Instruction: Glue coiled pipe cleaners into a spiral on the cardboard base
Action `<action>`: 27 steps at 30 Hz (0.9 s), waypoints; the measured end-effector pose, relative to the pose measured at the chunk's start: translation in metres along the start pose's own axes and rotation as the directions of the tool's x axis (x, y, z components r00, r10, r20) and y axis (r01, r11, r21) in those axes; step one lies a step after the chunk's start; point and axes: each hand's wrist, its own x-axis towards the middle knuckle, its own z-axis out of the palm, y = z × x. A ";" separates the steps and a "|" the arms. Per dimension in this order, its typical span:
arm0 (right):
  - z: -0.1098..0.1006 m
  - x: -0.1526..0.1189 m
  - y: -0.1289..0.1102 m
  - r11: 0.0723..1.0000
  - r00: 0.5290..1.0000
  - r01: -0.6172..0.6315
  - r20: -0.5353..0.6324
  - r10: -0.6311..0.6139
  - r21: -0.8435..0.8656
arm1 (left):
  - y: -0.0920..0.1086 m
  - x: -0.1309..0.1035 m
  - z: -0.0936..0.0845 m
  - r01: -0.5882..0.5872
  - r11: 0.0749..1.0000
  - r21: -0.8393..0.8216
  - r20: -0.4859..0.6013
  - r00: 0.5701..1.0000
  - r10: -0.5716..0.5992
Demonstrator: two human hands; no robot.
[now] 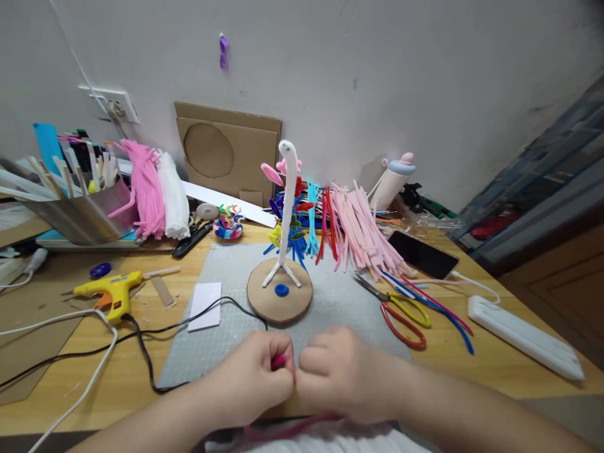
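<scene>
My left hand (257, 375) is closed on a magenta pipe cleaner (279, 361), a bit of which shows inside its curled fingers. Against it, my right hand (337, 374) is closed too, knuckles up; what it pinches is hidden. A darker pink length (292, 431) hangs below both hands. Just beyond them is a round cardboard base (264, 305) with a small blue coil (282, 290) on it. A white wrapped stem (287, 207) stands upright there on splayed feet, its top bent over. Coloured petal shapes show behind the stem.
A yellow glue gun (113, 292) with black cable lies left, near a white card (206, 306). Scissors (401, 318), blue and magenta pipe cleaners, a phone (423, 253) and a white power strip (526, 338) lie right. Behind are pipe cleaner bundles (363, 229), cardboard (255, 151) and a metal holder (87, 217).
</scene>
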 end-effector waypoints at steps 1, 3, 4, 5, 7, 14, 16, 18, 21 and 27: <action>-0.003 -0.001 0.000 0.994 0.998 0.063 0.018 -0.062 -0.085 | -0.002 0.001 -0.001 0.040 0.998 -0.046 0.047 0.998 -0.038; -0.005 -0.001 0.000 1.000 1.000 0.009 0.014 -0.009 -0.029 | -0.003 0.001 -0.003 0.066 0.994 -0.084 0.071 0.996 -0.061; -0.004 -0.001 -0.001 0.986 0.993 -0.116 0.002 0.117 0.116 | -0.003 0.001 -0.004 0.044 0.996 -0.082 0.038 0.998 -0.040; -0.002 0.000 -0.001 0.907 0.958 -0.276 0.019 0.285 0.318 | -0.001 0.000 -0.006 0.006 0.998 -0.070 -0.016 1.000 -0.007; 0.005 0.003 -0.003 0.474 0.782 -0.530 0.189 0.594 0.703 | 0.003 -0.003 -0.007 -0.087 0.996 0.013 -0.137 0.987 0.088; 0.015 0.011 -0.002 -0.486 0.575 -0.361 0.600 0.556 0.796 | 0.013 -0.011 -0.007 -0.212 0.946 0.245 -0.196 0.945 0.262; 0.013 0.012 -0.003 -0.528 0.576 -0.349 0.622 0.530 0.774 | 0.013 -0.011 -0.007 -0.221 0.932 0.287 -0.187 0.941 0.281; 0.011 0.012 -0.004 -0.546 0.572 -0.341 0.630 0.525 0.765 | 0.013 -0.012 -0.008 -0.215 0.918 0.332 -0.196 0.937 0.291; 0.008 0.012 -0.008 -0.545 0.551 -0.338 0.631 0.546 0.767 | 0.011 -0.012 -0.009 -0.223 0.894 0.389 -0.184 0.932 0.312; 0.002 0.008 -0.007 -0.801 0.581 -0.281 0.758 0.297 0.529 | 0.003 -0.012 -0.011 -0.348 0.848 0.400 -0.154 0.887 0.436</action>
